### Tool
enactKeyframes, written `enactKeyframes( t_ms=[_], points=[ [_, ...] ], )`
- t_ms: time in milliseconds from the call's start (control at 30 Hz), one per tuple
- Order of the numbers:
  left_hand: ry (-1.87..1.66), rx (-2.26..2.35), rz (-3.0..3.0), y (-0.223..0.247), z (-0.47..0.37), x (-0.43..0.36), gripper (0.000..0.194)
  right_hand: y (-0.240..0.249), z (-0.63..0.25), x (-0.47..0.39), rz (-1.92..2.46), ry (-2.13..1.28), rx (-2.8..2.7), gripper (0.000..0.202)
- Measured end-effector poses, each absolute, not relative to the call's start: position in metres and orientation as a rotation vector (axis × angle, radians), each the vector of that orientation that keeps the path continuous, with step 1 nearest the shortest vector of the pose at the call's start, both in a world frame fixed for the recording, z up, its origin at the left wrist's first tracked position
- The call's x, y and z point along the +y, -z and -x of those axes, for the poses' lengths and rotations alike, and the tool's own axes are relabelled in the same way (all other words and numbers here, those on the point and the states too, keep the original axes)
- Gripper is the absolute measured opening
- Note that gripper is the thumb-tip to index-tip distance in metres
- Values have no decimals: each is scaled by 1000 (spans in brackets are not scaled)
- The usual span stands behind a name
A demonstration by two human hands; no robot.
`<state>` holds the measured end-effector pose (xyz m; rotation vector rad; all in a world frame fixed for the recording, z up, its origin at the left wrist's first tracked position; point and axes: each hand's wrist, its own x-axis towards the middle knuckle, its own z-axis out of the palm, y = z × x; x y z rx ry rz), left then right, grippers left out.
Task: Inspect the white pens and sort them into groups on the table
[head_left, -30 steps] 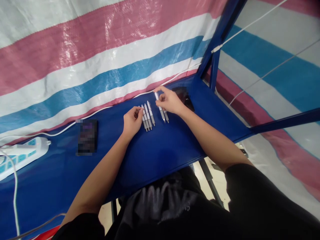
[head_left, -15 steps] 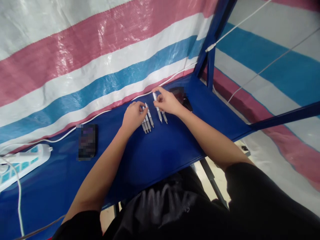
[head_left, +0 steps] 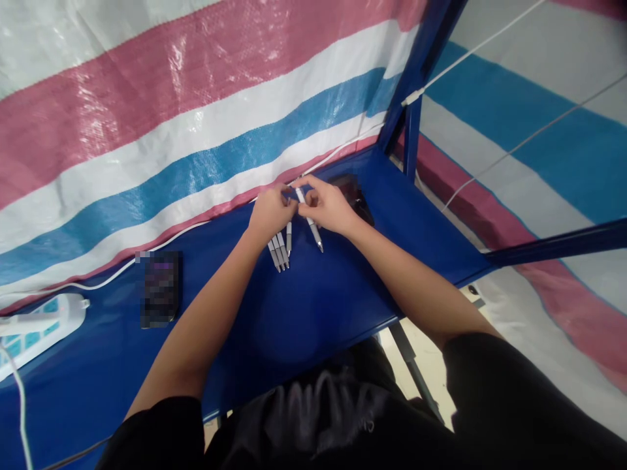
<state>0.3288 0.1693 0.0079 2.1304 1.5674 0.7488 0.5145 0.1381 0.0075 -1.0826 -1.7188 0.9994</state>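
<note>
Several white pens with grey grips (head_left: 277, 253) lie side by side on the blue table, points toward me. My left hand (head_left: 271, 212) is over their upper ends, thumb and fingers closed on a pen (head_left: 289, 239) at the right of the row, set at a slightly different slant. Just to the right, my right hand (head_left: 326, 205) pinches another white pen (head_left: 313, 228) between thumb and fingers, its point slanting down to the right. The fingertips of both hands nearly meet. Fingers cover the upper parts of the row.
A black phone-like item (head_left: 160, 290), partly blurred, lies to the left. A white power strip (head_left: 53, 326) with cables is at the far left. Behind my right hand rests a dark object (head_left: 350, 192). Striped sheeting (head_left: 196, 130) and a blue frame post (head_left: 411, 140) border the blue table (head_left: 294, 313).
My hands have come closer together. The right hand's pen has moved nearer the row; the second pen that lay beside it no longer shows separately. The view has shifted slightly.
</note>
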Motion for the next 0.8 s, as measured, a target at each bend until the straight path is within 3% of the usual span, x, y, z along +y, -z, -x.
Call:
enactKeyframes(
  t_ms=[167, 333, 500, 700, 800],
  points=[
    [-1185, 1372, -1627, -6, -319, 173, 18, -11, -517, 135, 1093, -1008, -1683, 45],
    [-1241, 1164, -1222, -16, -293, 166, 8, -7, -518, 136, 1102, -1117, -1632, 64],
    [-1278, 1031, -942, -16, -265, 133, 17, -6, -518, 135, 1110, -1129, -1621, 44],
    [-1238, 963, -712, 4, -255, 111, 33, -7, -514, 130, 1133, -1120, -1706, 42],
    [-1233, 937, -708, 9, -254, 112, 35, -6, -512, 129, 1140, -1143, -1725, 54]
  ],
)
